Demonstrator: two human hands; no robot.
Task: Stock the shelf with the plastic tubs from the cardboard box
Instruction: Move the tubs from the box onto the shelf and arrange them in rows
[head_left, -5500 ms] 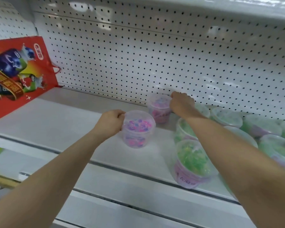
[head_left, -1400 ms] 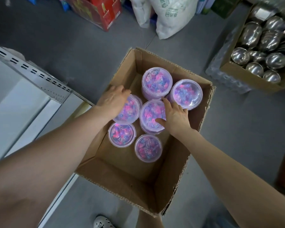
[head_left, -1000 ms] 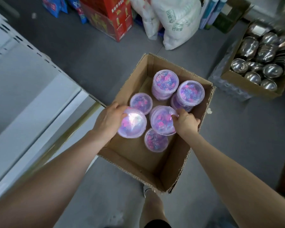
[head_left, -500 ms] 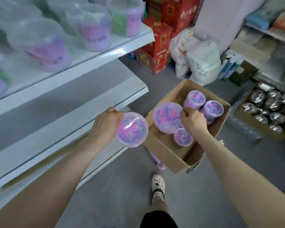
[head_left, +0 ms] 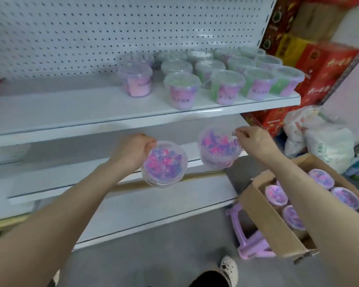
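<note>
My left hand (head_left: 133, 150) grips a clear plastic tub of pink and purple beads (head_left: 164, 164) by its rim, in the air in front of the lower shelves. My right hand (head_left: 255, 139) holds a second, like tub (head_left: 218, 148) at its right edge, a little higher and to the right. Both tubs hang below the white top shelf (head_left: 71, 112). On that shelf stand several lidded tubs (head_left: 182, 90) with purple labels, grouped at its right half. The cardboard box (head_left: 265, 222) sits at the lower right with several more tubs (head_left: 276, 194) inside.
White pegboard (head_left: 112, 27) backs the shelf. A purple plastic stool (head_left: 249, 243) shows under the box. Red cartons (head_left: 319, 71) and white bags (head_left: 319, 139) are stacked at the right. My shoe (head_left: 228, 270) is on the grey floor below.
Both hands took a tub each out of the box and raised them toward the shelf. The view has swung up from the box to the shelving.
</note>
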